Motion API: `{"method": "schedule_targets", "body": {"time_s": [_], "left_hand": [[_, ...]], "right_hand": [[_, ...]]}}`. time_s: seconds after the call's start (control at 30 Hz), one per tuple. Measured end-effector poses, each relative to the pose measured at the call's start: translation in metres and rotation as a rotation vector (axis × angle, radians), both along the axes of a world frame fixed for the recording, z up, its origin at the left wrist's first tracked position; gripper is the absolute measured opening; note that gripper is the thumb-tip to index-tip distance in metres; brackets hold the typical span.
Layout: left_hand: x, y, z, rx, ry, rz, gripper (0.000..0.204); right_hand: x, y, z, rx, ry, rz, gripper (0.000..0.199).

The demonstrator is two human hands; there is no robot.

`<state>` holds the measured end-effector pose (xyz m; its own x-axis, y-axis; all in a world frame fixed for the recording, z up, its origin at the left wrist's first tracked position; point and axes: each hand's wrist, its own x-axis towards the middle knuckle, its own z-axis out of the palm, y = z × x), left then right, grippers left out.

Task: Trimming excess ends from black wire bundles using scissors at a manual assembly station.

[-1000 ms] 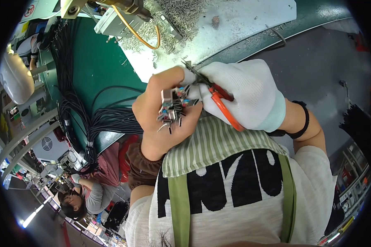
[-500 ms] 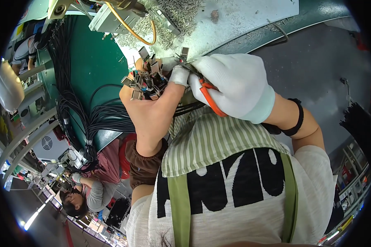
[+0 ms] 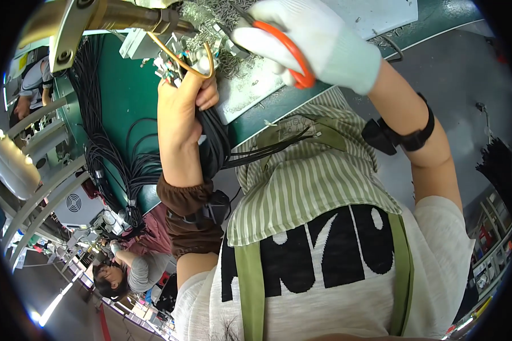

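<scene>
Large, bold black-and-off-white lettering [image 3: 347, 258] spans the chest of the off-white short-sleeved shirt [image 3: 318, 310], its edges partly hidden by the green-and-white striped cloth apron [image 3: 313, 193]. Faint marks on the apron's folded part cannot be read.

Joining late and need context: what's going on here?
The person's left hand grips a bundle of black cables, connector ends showing past the fingers, partly behind a yellow tube. The gloved right hand holds red-handled cutters over a pale board strewn with small metal pieces. More cables lie on the green table.
</scene>
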<state>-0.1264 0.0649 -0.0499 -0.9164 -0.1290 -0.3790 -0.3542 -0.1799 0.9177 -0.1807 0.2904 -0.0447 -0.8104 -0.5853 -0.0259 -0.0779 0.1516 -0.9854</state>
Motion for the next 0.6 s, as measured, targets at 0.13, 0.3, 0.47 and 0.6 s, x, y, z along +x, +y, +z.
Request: {"method": "schedule_targets", "body": {"time_s": [0.13, 0.3, 0.47, 0.6], "left_hand": [[-0.016, -0.008, -0.002, 0.066, 0.058, -0.158, 0.027], [-0.017, -0.013, -0.005, -0.072, 0.094, -0.168, 0.031], [-0.019, -0.004, 0.002, -0.262, 0.127, -0.121, 0.027], [-0.017, 0.003, 0.003, -0.381, 0.161, -0.066, 0.020]], "right_hand": [[-0.030, -0.027, -0.023, -0.193, 0.599, -0.103, 0.034], [-0.052, -0.061, -0.014, 0.095, -0.164, 0.176, 0.031], [-0.056, -0.050, -0.027, 0.011, -0.261, 0.265, 0.030], [-0.056, -0.040, -0.030, -0.311, -0.285, 0.330, 0.031]]}}
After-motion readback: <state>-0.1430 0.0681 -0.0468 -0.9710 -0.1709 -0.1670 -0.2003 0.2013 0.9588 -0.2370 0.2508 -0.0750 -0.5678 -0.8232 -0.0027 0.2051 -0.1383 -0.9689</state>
